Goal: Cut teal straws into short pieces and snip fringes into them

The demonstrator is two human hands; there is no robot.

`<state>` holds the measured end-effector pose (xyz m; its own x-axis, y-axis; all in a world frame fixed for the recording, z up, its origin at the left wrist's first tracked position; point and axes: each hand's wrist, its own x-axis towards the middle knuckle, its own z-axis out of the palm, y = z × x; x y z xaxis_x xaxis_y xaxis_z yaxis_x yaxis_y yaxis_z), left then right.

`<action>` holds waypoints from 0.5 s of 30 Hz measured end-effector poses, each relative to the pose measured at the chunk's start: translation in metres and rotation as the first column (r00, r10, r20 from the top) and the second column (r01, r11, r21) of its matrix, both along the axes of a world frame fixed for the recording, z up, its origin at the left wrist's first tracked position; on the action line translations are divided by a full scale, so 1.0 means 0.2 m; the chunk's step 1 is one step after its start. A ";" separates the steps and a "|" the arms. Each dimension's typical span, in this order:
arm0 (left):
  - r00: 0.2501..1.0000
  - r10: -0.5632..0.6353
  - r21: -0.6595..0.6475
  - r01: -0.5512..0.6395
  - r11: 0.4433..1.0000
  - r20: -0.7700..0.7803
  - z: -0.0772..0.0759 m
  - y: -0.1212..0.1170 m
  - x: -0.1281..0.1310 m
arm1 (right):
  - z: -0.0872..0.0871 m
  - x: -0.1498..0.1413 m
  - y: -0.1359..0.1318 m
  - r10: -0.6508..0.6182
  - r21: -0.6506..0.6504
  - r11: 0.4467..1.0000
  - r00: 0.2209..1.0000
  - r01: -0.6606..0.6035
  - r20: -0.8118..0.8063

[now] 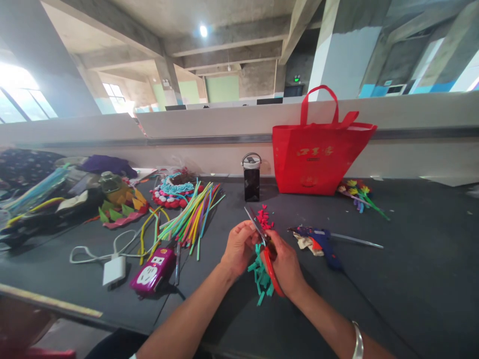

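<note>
Gripping scissors [261, 232] beside green pieces [261, 273]

The right hand [286, 264] is clasping the scissors, its fingers wrapping around the red handles, and the blades are pointing toward 11 o'clock. The left hand [238, 245] is bending its fingers in close beside the blades; I cannot tell whether they are pinching anything. Between the two hands, at 6 o'clock from the fingertips, the green pieces are lying in a loose heap on the dark surface [419, 259]. Small red pieces [264, 218] are lying just past the fingers at 12 o'clock.

Counting outward from the hands, a dark bottle [252, 184] with a white top is standing upright at 12 o'clock. A red bag [318, 159] is standing at 1 o'clock. At 2 o'clock a colourful flower bunch [359, 192] is lying near the bag. A blue glue gun [327, 249] is resting at 3 o'clock, with a pale rod [357, 241] extending from it. A silver bracelet [358, 340] is circling the right wrist at 4 o'clock.

Toward 9 o'clock a purple case [154, 270] is lying near a white charger [114, 270]. At 10 o'clock a bundle of coloured strips [189, 219] is fanning out, and a blue-and-red wreath [174, 189] is lying just beyond it.
</note>
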<state>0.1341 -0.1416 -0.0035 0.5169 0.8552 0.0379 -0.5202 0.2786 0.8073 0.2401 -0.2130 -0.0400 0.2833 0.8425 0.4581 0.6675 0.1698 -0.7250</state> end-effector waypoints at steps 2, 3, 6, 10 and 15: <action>1.000 0.003 -0.011 -0.003 1.000 0.001 0.00 0.00 0.00 | 0.00 0.00 0.00 -0.010 0.007 1.000 1.000 0.010 0.006; 1.000 0.003 -0.016 -0.003 1.000 0.002 0.00 0.00 0.00 | 0.00 0.00 0.00 -0.013 0.008 1.000 1.000 0.012 0.008; 1.000 -0.002 -0.016 0.002 1.000 0.011 -0.01 0.00 0.00 | 0.00 0.00 0.00 -0.004 0.014 1.000 1.000 0.004 -0.004; 1.000 0.000 -0.001 0.000 1.000 0.025 -0.02 0.01 0.00 | -0.01 0.00 0.00 -0.003 0.023 1.000 0.999 0.004 -0.034; 1.000 -0.011 -0.012 0.012 1.000 0.022 -0.02 0.01 0.00 | 0.00 0.00 -0.01 0.012 0.028 1.000 0.998 -0.011 -0.055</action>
<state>0.1336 -0.1402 -0.0070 0.5259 0.8496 0.0388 -0.5347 0.2948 0.7920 0.2397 -0.2142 -0.0408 0.2993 0.8331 0.4652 0.6246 0.1975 -0.7555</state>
